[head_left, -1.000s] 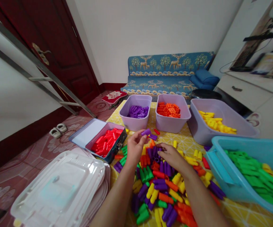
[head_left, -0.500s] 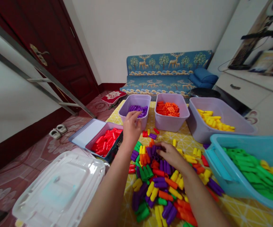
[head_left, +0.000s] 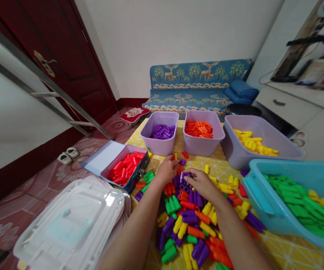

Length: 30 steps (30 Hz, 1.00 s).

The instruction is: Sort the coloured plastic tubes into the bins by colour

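My left hand (head_left: 167, 171) reaches over the far side of a mixed pile of plastic tube-shaped pieces (head_left: 190, 217) in purple, orange, red, yellow and green. Its fingers are stretched forward, the tips at the left end of a small purple piece (head_left: 182, 162); no firm grip shows. On the right, my right hand (head_left: 199, 183) has its thumb and fingers closed on joined purple tubes (head_left: 182, 180) at the top of the pile. Just beyond my left hand stands a lilac bin (head_left: 158, 145) with purple pieces (head_left: 162, 131) inside.
Another lilac bin (head_left: 202, 146) holds orange pieces, and a larger lilac bin (head_left: 236, 152) yellow ones. At right, a turquoise bin (head_left: 265, 198) contains green pieces and some yellow. Red pieces fill an open case (head_left: 143, 165) at left, behind a clear lid (head_left: 72, 221). A ladder (head_left: 46, 80) leans farther left.
My left hand has come down from above the bin of purple pieces to the small purple piece on the table. My right hand stays at the purple tubes, almost unmoved.
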Tool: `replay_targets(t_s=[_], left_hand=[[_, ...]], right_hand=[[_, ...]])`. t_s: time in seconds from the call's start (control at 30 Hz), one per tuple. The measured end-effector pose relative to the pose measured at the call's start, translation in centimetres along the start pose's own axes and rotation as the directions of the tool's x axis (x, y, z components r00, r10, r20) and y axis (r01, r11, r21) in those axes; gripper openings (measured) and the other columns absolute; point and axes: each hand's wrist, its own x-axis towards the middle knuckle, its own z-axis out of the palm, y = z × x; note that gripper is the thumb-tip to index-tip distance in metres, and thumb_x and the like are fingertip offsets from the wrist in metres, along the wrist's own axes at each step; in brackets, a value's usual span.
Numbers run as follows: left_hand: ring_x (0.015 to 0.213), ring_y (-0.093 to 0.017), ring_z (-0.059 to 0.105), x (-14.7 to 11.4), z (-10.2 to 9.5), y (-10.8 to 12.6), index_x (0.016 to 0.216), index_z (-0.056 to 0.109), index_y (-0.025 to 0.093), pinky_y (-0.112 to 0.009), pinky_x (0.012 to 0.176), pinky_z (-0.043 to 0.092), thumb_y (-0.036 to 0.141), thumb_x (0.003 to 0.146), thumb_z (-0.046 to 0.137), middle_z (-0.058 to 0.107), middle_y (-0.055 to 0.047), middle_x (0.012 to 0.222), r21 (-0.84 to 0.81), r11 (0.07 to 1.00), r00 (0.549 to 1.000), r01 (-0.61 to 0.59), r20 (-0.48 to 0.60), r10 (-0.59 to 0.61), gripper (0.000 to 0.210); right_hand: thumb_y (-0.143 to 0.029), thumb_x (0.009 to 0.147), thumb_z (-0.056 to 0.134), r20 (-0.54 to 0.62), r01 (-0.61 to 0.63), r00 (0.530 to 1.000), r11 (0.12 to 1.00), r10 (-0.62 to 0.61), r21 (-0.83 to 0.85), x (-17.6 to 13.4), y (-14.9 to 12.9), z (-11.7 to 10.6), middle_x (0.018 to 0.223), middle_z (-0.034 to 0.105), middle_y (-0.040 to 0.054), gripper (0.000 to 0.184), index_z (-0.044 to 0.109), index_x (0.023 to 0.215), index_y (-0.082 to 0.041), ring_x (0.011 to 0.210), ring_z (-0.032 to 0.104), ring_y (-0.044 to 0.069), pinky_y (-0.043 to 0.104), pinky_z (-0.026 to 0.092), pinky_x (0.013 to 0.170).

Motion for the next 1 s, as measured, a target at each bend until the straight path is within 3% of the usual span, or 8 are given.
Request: replay_targets(t_s=[0.2,0.37,0.5,0.6,0.67,0.77,0.9,1.0], left_hand=[[0.111,-0.023,0.058,-0.6,-0.6,0.3,0.098,0.073,0.012,-0.035,0.101,0.043,0.016,0.083,0.052,0.064,-0.016,0.117,0.024,1.000,0.999,0.021,-0.044,-0.020,0.026],[0.094,-0.022,0.062,-0.8,-0.4,0.0,0.091,0.074,0.015,-0.035,0.092,0.047,0.016,0.074,0.062,0.071,-0.010,0.097,-0.003,0.990,0.983,0.140,-0.122,-0.139,0.021],[0.087,-0.022,0.064,-1.1,0.2,-0.5,0.092,0.073,0.013,-0.034,0.086,0.048,0.013,0.073,0.059,0.071,-0.010,0.091,-0.108,0.982,0.953,0.156,-0.246,-0.178,0.024],[0.081,-0.021,0.065,-1.3,0.2,-0.5,0.089,0.071,0.011,-0.035,0.082,0.051,0.011,0.076,0.052,0.071,-0.010,0.084,-0.326,0.929,0.903,0.174,-0.323,-0.282,0.024],[0.077,-0.019,0.067,-1.4,-0.1,-0.3,0.089,0.069,0.011,-0.034,0.078,0.053,0.014,0.078,0.052,0.071,-0.008,0.082,-0.605,0.783,0.858,0.144,-0.318,-0.404,0.020],[0.082,-0.017,0.069,-1.3,-1.2,0.1,0.096,0.065,0.011,-0.030,0.078,0.056,0.020,0.081,0.059,0.072,-0.010,0.091,-0.950,0.306,0.803,-0.056,-0.225,-0.552,0.018],[0.093,-0.013,0.069,-1.0,-3.5,0.6,0.101,0.064,0.009,-0.017,0.079,0.056,0.013,0.089,0.051,0.070,-0.012,0.104,-0.926,-0.258,0.754,-0.276,-0.042,-0.655,0.018],[0.094,-0.008,0.069,-1.1,-5.2,0.6,0.113,0.060,0.011,-0.009,0.073,0.055,0.009,0.095,0.034,0.071,-0.010,0.103,-0.802,-0.484,0.755,-0.351,0.064,-0.653,0.032]], right_hand=[[-0.029,0.077,0.056,-0.005,-0.021,1.000,1.000,0.022,0.005,-0.2,-0.4,0.0,0.081,0.068,0.0041,0.032,0.067,0.103,-0.016,0.065,0.060,0.016,0.027,0.047,0.060],[-0.030,0.077,0.055,0.002,-0.037,0.999,0.999,0.037,0.027,-0.2,-0.4,0.1,0.086,0.070,0.0052,0.032,0.067,0.104,-0.016,0.064,0.060,0.015,0.027,0.047,0.061],[-0.029,0.078,0.056,0.002,-0.027,1.000,0.999,0.027,0.047,-0.2,-0.1,0.2,0.088,0.070,0.0051,0.031,0.066,0.104,-0.016,0.067,0.062,0.015,0.028,0.048,0.063],[-0.029,0.078,0.056,0.002,-0.026,1.000,0.998,0.026,0.048,-0.2,0.1,0.2,0.086,0.071,0.0046,0.031,0.066,0.104,-0.017,0.068,0.062,0.016,0.028,0.049,0.064],[-0.030,0.078,0.056,-0.004,-0.026,1.000,0.999,0.027,0.047,-0.1,0.1,0.2,0.086,0.071,0.0047,0.031,0.066,0.104,-0.017,0.067,0.062,0.016,0.028,0.049,0.064],[-0.030,0.077,0.056,-0.012,-0.026,1.000,0.999,0.026,0.047,-0.1,0.1,0.2,0.087,0.070,0.0052,0.031,0.066,0.103,-0.016,0.067,0.062,0.016,0.029,0.049,0.063],[-0.031,0.077,0.056,-0.015,-0.029,0.999,0.998,0.030,0.055,-0.1,0.0,0.2,0.087,0.070,0.0055,0.032,0.066,0.103,-0.016,0.069,0.063,0.017,0.029,0.050,0.064],[-0.030,0.077,0.056,-0.015,-0.022,1.000,0.998,0.023,0.055,-0.1,0.1,0.2,0.086,0.070,0.0054,0.031,0.067,0.102,-0.016,0.069,0.063,0.017,0.029,0.050,0.065]])
